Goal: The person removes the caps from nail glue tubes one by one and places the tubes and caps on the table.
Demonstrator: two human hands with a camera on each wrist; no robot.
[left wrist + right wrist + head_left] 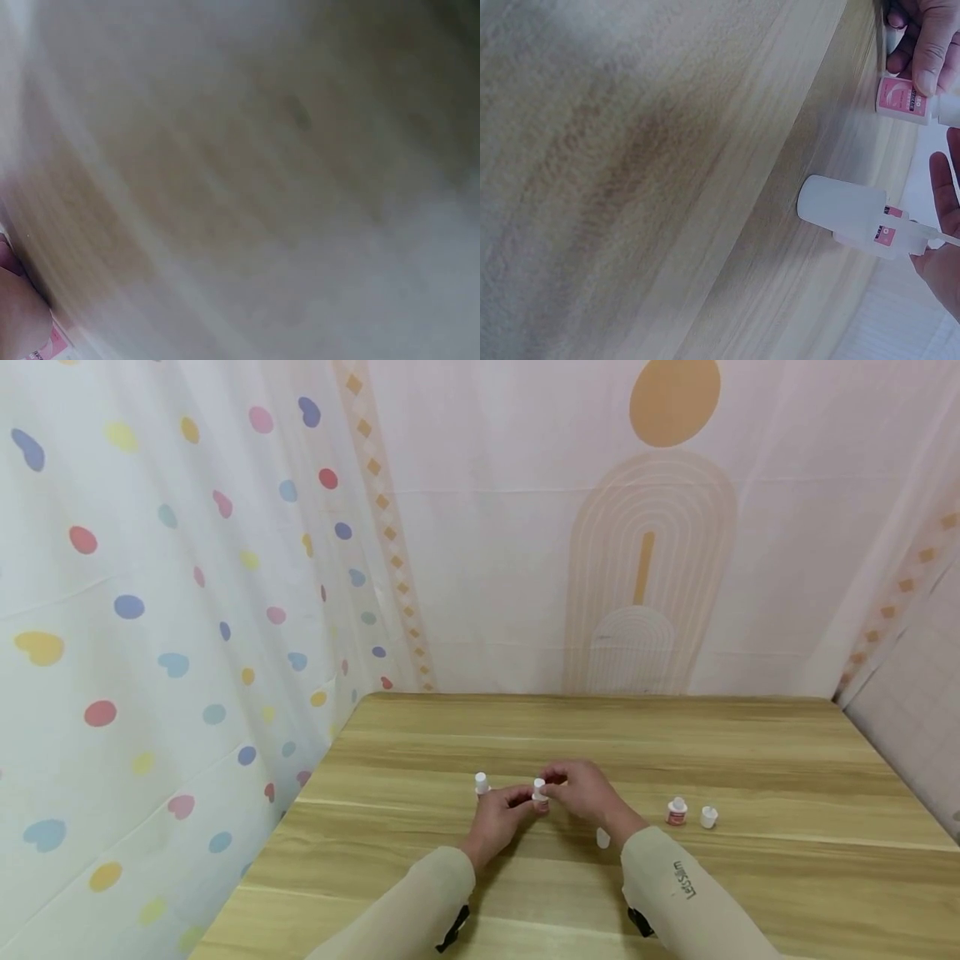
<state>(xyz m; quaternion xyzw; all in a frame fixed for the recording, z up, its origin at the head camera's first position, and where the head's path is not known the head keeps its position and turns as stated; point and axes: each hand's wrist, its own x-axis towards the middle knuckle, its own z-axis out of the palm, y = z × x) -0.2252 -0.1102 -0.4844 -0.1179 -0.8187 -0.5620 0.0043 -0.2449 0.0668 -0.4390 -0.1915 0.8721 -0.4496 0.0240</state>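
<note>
Over the table's middle, my left hand (497,820) grips a small bottle (542,805) with a pink label and white cap. The right wrist view shows its thumb pressed along the pink label (900,96). My right hand (587,789) comes from the other side, thumb and forefinger pinching the bottle's white cap (539,787). Its other fingers (941,176) are spread below. Beside the left hand stands another white-capped bottle (481,782), its lower part hidden. In the left wrist view only part of a hand (24,319) and a pink label (56,342) show.
Right of the right forearm stands an uncapped pink-labelled bottle (677,812), with a loose white cap (708,817) beside it. A second white cap (603,838) stands near the right wrist, a thin stem pointing up from it. Curtains hang behind the wooden table (420,735).
</note>
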